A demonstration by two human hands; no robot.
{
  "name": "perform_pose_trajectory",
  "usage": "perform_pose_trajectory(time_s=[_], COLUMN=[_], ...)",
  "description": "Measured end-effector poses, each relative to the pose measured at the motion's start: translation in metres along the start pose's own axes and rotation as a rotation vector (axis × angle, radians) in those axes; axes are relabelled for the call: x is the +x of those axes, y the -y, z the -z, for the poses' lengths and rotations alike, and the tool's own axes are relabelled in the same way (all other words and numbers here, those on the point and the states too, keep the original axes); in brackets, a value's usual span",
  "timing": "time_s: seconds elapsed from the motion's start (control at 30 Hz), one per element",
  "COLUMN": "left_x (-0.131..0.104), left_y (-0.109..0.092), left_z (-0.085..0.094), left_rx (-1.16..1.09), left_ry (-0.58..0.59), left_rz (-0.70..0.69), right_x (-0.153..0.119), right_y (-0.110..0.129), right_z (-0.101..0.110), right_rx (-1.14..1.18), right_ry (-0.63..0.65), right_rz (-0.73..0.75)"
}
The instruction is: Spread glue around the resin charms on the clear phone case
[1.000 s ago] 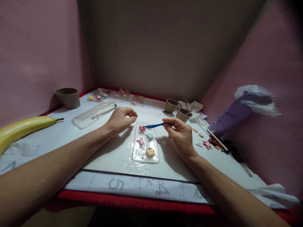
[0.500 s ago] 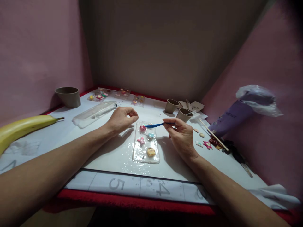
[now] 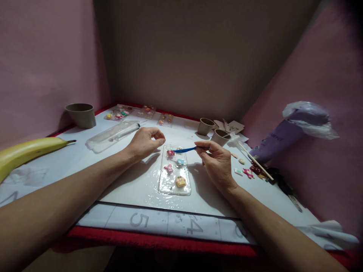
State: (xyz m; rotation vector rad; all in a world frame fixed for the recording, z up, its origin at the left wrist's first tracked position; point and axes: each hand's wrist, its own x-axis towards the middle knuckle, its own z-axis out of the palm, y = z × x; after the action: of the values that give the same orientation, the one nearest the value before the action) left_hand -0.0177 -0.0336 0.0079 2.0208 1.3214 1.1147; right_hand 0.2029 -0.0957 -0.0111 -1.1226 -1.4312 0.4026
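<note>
A clear phone case (image 3: pixel 173 189) lies on the white board, coated with something shiny and wet. On it sit a dark pink charm (image 3: pixel 170 153), a light blue charm (image 3: pixel 180 162), a pink animal-shaped charm (image 3: pixel 168 168) and a yellow charm (image 3: pixel 180 181). Between thumb and fingers, my right hand (image 3: pixel 217 162) grips a slim blue knife-like plastic tool (image 3: pixel 185 150). Its tip is at the dark pink charm; whether it touches is unclear. My left hand (image 3: pixel 147 141) hovers beyond the case's upper left corner, fingers curled and thumb near the index fingertip, nothing visible in it.
Left are a banana (image 3: pixel 34 151), a cup (image 3: pixel 81 115) and a syringe (image 3: pixel 129 130) on a clear tray (image 3: pixel 98 141). Decorated cases (image 3: pixel 166 119) lie behind. Right stand two cups (image 3: pixel 206 126), loose charms (image 3: pixel 248 173), a wooden stick (image 3: pixel 256 162) and a plastic-topped purple container (image 3: pixel 279 139).
Almost nothing differs. The blue tool's tip has shifted very slightly at the dark pink charm, and the whole view has moved a touch. Both hands keep their places.
</note>
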Motion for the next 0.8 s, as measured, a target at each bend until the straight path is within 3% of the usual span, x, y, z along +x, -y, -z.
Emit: perform_pose_trajectory(time_s=[0.43,0.67,0.8], left_x=[-0.005,-0.004,-0.003], left_y=[-0.012,-0.013,-0.014], left_z=[0.004,0.004,0.004], left_rx=[-0.041,-0.364,-0.602], left_ry=[-0.063,-0.073,-0.091], left_rz=[0.019,-0.028,0.035], right_x=[0.001,0.001,0.001], right_y=[0.002,0.004,0.005], right_z=[0.000,0.001,0.001], right_rx=[0.045,0.036,0.042], right_ry=[-0.095,-0.106,-0.106], right_rz=[-0.012,0.004,-0.003])
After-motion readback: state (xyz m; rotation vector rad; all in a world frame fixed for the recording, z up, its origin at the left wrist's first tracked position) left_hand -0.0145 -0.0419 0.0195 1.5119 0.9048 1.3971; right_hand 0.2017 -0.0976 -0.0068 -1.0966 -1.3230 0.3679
